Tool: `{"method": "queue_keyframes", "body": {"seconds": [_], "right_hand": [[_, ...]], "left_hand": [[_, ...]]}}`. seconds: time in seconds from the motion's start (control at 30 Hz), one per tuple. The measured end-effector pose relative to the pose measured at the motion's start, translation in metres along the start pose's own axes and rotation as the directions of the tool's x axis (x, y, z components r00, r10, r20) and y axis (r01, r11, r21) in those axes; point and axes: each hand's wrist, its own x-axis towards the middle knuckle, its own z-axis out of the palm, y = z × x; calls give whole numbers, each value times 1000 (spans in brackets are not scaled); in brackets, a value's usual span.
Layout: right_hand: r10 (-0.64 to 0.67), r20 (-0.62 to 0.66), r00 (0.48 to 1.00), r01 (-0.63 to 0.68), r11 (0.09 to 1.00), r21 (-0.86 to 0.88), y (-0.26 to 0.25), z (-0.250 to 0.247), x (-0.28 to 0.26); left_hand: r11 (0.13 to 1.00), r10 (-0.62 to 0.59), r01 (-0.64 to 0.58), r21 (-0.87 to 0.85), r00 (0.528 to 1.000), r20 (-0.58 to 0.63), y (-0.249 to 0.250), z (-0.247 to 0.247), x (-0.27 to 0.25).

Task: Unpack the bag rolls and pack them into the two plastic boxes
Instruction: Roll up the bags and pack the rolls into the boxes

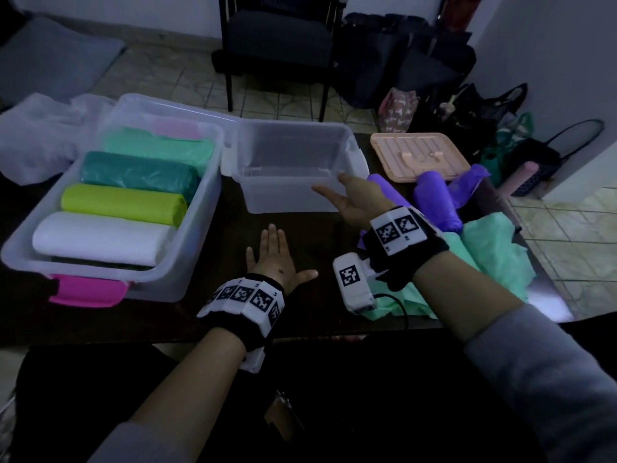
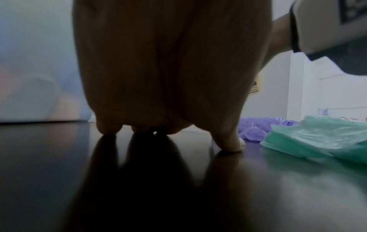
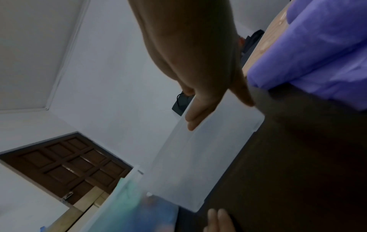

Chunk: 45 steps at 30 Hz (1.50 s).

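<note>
The room is dim, with white walls (image 1: 551, 61), a tiled floor (image 1: 187, 78), a dark chair (image 1: 277, 38) behind the surface and several bags (image 1: 467, 105) on the floor at the right; the right wrist view shows also a brown panelled door (image 3: 65, 166). The surface (image 1: 207, 305) is dark and glossy, and it reflects the fingers in the left wrist view. On its left side stands the big clear box (image 1: 187, 248) with a pink latch (image 1: 86, 290), and in it lie bag rolls side by side: white (image 1: 96, 237), lime (image 1: 123, 203), dark green (image 1: 138, 173) and mint (image 1: 160, 147). Just beside it, to the right, stands the smaller clear box (image 1: 290, 168), with nothing visible inside. Behind it to the right lies a peach lid (image 1: 419, 155), and near it purple rolls (image 1: 434, 195) and loose mint plastic (image 1: 494, 255). The right hand (image 1: 359, 202) is open wide, fingers straight, at the near right corner of the smaller box; I cannot tell if it touches it. The left hand (image 1: 275, 259) lies flat on the surface, fingers spread, holding nothing.
</note>
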Motion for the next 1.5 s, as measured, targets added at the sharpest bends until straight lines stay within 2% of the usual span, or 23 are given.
{"method": "queue_keyframes", "body": {"seconds": [0.07,0.13,0.2,0.23,0.3,0.33,0.37,0.43,0.5,0.57,0.77,0.8,0.83,0.87,0.9,0.93,0.97,1.03,1.13,1.2,1.27,1.4,1.5], "right_hand": [[-7,-10,1000,7,999,34,-3,-9,1],[-21,-25,999,17,991,-131,-12,-27,2],[-111,-79,991,71,915,-398,-25,-50,7],[-212,-110,971,118,825,-553,-31,-63,11],[-427,-104,898,139,500,-855,-42,-88,22],[-459,-61,886,106,330,-938,-45,-98,26],[-442,-18,897,74,189,-979,-47,-104,27],[-320,4,947,16,36,-999,-46,-112,27],[-254,5,967,5,-1,-1000,-42,-114,24],[-247,4,969,17,53,-998,-36,-109,18],[-83,-102,991,-48,493,-869,-13,-92,-14],[-27,-129,991,-97,511,-854,-9,-90,-21],[33,-144,989,-143,459,-877,-4,-90,-25],[61,-106,992,-119,268,-956,-2,-89,-29],[34,-16,999,-16,-13,-1000,-3,-88,-31],[-43,130,991,114,-271,-956,-6,-87,-32],[-122,309,943,231,-429,-873,-9,-88,-31],[-116,517,848,413,-467,-782,-16,-87,-32],[110,620,777,554,-587,-591,-16,-85,-33],[99,612,785,493,-698,-520,-13,-88,-36],[63,608,792,441,-746,-498,-11,-94,-44],[35,591,806,434,-714,-550,-3,-108,-57],[12,591,807,441,-678,-588,10,-119,-63]], "left_hand": [[1000,-12,12,7,1000,2,1,-1,0],[1000,-23,23,14,1000,15,3,-2,-1],[999,-29,29,21,999,31,5,-4,-2],[999,-31,30,23,999,33,6,-4,-2],[999,-36,35,33,999,36,7,-5,-2],[998,-43,41,39,998,40,8,-5,-2],[998,-50,48,43,998,46,8,-5,-2],[997,-57,55,48,997,51,9,-6,-1],[997,-60,58,47,997,52,9,-6,-1],[998,-54,52,47,997,45,9,-5,-1],[997,-44,43,64,999,23,10,-6,2],[997,-43,42,67,999,22,10,-7,3],[997,-38,37,65,999,16,10,-9,3],[998,-26,26,55,1000,-2,9,-12,3],[999,-4,5,39,999,-39,9,-15,4],[999,26,-24,22,995,-97,9,-18,4],[999,47,-47,6,986,-161,11,-21,3],[998,41,-48,-26,970,-240,18,-26,-1],[998,-47,37,-51,973,-225,33,-27,-6],[994,-88,75,-76,979,-186,39,-25,-4],[985,-94,74,-156,988,-124,42,-20,4],[927,-32,0,-375,996,-79,57,-14,12],[910,10,-52,-412,995,-104,70,-17,16]]}}
